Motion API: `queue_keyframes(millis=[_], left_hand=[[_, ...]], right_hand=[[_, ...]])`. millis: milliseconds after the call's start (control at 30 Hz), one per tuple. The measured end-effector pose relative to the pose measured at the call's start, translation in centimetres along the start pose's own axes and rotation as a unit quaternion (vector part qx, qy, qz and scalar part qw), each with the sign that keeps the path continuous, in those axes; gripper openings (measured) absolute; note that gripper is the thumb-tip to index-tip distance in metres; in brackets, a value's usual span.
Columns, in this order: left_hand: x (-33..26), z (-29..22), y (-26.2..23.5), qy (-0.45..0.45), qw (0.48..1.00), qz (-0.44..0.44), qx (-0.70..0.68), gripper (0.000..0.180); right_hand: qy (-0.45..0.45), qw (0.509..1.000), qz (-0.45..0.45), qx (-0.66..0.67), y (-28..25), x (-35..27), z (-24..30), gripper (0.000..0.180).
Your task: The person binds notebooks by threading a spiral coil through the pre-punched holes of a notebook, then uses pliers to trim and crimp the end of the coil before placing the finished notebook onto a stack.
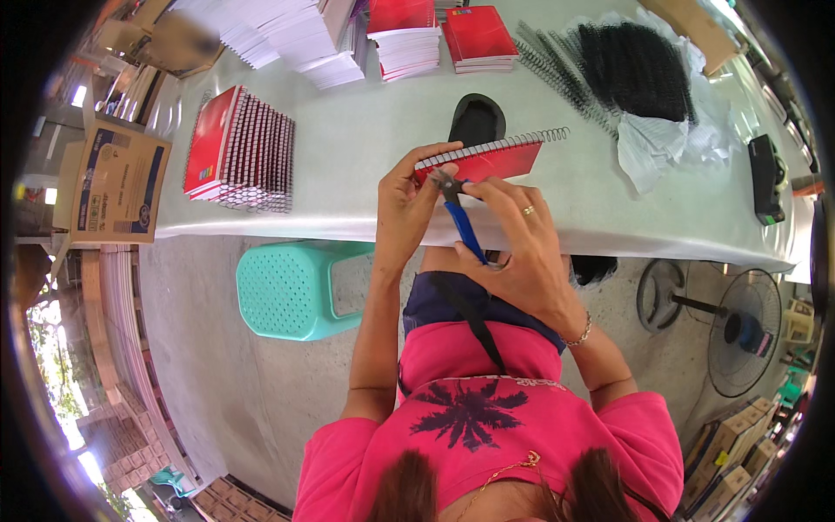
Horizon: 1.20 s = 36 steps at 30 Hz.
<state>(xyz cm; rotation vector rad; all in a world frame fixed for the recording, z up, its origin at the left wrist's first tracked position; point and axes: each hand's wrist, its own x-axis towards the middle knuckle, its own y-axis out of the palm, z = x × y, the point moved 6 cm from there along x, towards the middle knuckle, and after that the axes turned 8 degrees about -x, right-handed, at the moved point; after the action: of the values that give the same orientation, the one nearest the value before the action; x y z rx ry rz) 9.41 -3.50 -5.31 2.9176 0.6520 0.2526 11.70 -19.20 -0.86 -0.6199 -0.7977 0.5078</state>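
Note:
Held over the table's near edge is a red notebook with a wire spiral along its upper side. The spiral runs on past the notebook's right end as a loose length of coil. My left hand is closed on the notebook's left end. In my right hand is a pair of pliers with blue handles. Its dark jaws are up at the left end of the spiral, beside my left fingertips. Whether the jaws grip the wire is too small to tell.
Spiral-bound notebooks are stacked at left; red-covered stacks and white paper stand behind. Black coils lie far right. A black oval dish sits behind the notebook. A green stool and fan stand below.

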Motion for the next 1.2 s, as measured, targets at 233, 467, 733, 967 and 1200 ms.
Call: queue_keyframes(millis=[233,467,733,967,1200], left_hand=[[-0.2,0.3,-0.4,0.01,1.0,0.002,-0.018,0.024],[-0.1,0.2,-0.2,0.015,0.999,-0.028,0.022,0.02],[-0.6,0.6,-0.6,0.047,0.991,-0.089,0.091,0.017],[-0.7,-2.3,-1.8,0.024,0.985,-0.12,0.12,0.025],[-0.1,-14.2,-9.2,0.232,0.904,-0.292,0.21,0.025]], right_hand=[[-0.001,1.0,-0.02,-0.006,1.6,-0.5,0.4,0.061],[0.003,0.999,-0.037,-0.021,1.4,-0.7,0.9,0.058],[0.285,0.569,0.224,0.738,4.0,-1.0,-0.5,0.042],[0.221,0.811,0.21,0.499,1.0,-0.3,-3.6,0.052],[0.165,0.984,0.012,0.066,-2.8,2.8,-12.2,0.05]])
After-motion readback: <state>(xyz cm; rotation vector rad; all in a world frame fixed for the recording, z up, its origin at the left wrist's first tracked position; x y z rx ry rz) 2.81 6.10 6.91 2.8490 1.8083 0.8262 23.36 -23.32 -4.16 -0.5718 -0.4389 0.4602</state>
